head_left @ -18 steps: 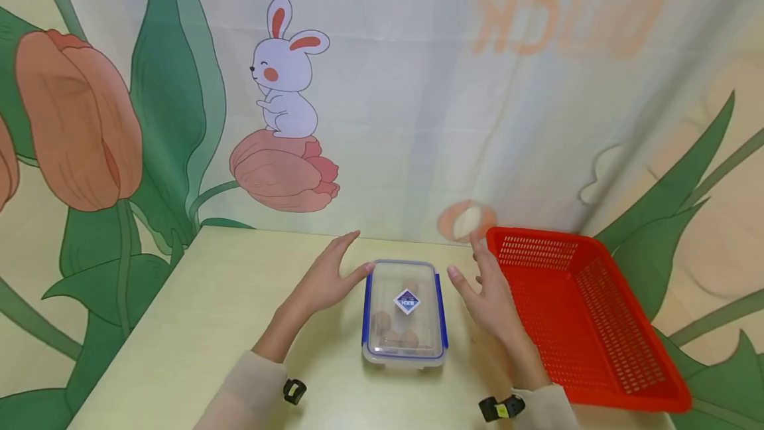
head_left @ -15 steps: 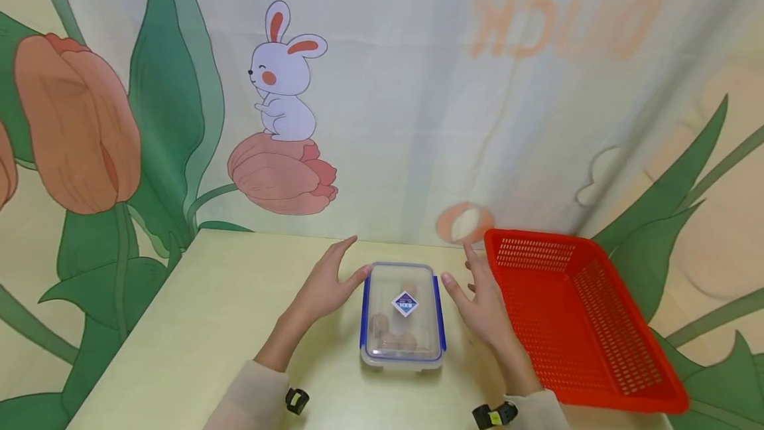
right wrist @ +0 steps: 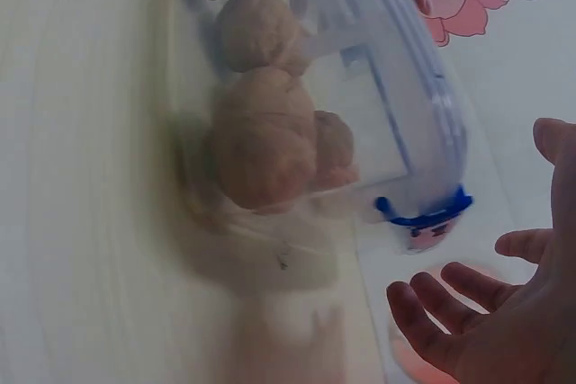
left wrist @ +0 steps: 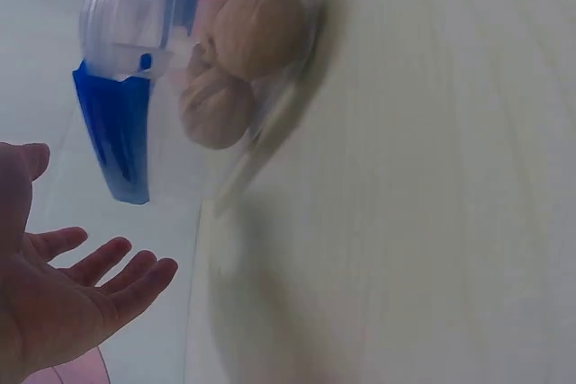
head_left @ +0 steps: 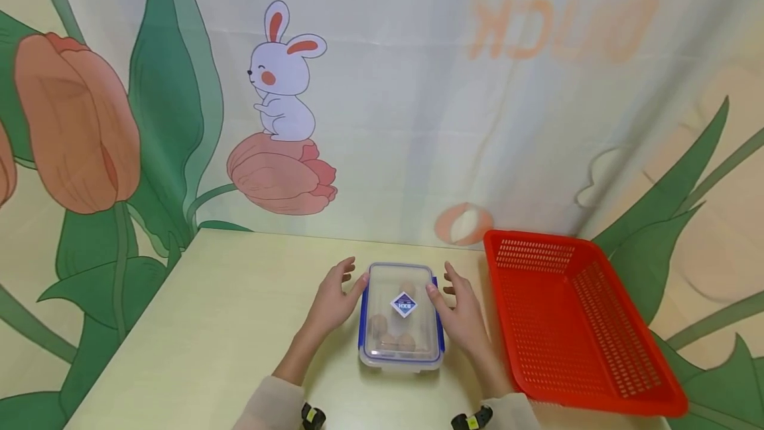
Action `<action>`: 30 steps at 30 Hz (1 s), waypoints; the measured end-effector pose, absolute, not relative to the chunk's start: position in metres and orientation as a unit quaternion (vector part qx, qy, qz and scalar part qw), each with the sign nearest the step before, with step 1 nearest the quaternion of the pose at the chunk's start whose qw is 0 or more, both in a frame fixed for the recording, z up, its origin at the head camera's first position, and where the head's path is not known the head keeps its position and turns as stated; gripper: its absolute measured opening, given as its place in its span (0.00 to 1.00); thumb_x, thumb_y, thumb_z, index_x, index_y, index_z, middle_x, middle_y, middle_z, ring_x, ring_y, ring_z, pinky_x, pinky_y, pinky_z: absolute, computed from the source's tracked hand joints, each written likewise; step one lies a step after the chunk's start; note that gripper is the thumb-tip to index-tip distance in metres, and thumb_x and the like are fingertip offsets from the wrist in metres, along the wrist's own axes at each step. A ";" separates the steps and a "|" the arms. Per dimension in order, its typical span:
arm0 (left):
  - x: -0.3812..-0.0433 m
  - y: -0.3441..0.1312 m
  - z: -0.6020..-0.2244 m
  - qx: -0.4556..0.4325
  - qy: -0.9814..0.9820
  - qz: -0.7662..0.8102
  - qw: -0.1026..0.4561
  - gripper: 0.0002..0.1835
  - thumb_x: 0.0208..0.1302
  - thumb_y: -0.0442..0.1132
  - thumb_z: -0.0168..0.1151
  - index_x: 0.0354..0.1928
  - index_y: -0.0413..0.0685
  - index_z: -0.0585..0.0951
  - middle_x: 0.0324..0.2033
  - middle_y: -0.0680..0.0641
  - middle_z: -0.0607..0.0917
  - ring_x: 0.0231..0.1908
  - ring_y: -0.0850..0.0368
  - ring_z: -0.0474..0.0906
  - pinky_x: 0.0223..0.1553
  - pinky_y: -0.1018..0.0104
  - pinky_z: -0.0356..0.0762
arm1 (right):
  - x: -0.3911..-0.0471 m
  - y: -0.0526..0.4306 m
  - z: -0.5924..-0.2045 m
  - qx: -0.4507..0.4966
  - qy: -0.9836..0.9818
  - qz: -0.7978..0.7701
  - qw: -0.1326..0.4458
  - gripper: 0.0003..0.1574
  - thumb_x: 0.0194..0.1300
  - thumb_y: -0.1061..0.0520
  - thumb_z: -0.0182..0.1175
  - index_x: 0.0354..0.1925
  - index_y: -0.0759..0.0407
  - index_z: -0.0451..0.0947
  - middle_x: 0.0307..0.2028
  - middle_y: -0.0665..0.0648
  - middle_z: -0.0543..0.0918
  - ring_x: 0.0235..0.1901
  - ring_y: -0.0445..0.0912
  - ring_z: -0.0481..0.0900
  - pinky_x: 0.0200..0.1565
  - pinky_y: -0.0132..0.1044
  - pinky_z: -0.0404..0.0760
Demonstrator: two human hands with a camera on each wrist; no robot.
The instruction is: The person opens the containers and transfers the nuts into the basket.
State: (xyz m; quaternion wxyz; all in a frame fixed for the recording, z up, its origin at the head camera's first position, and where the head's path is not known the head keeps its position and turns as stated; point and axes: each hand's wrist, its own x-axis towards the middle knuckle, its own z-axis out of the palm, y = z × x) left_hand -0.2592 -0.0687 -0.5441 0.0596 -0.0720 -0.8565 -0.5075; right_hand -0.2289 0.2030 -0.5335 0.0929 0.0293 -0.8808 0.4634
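L hand (head_left: 330,302) & R hand (head_left: 464,318): released, palms inward, fingers slightly bent, flanking container (head_left: 401,325). Container: clear plastic, rect., rounded corners, blue clips (left wrist: 121,137); sits on pale wood-grain table (head_left: 209,324) w/ round, ridged walnuts (left wrist: 261,29) inside.

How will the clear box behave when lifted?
The box likely stays stiff: straight edges, rigid-looking plastic. The walnuts inside don't fill it, so they may roll if it tilts. Most sit toward the end nearest the person, so that end probably feels heavier.
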 end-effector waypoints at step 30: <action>-0.268 -0.064 -0.563 -0.016 -0.752 -0.640 -0.155 0.29 0.80 0.57 0.58 0.61 0.36 0.73 0.47 0.39 0.81 0.42 0.47 0.82 0.35 0.53 0.89 | -0.237 0.188 -0.556 -0.102 -0.817 0.567 0.011 0.25 0.84 0.46 0.52 0.58 0.67 0.74 0.38 0.62 0.80 0.35 0.50 0.78 0.35 0.38 0.79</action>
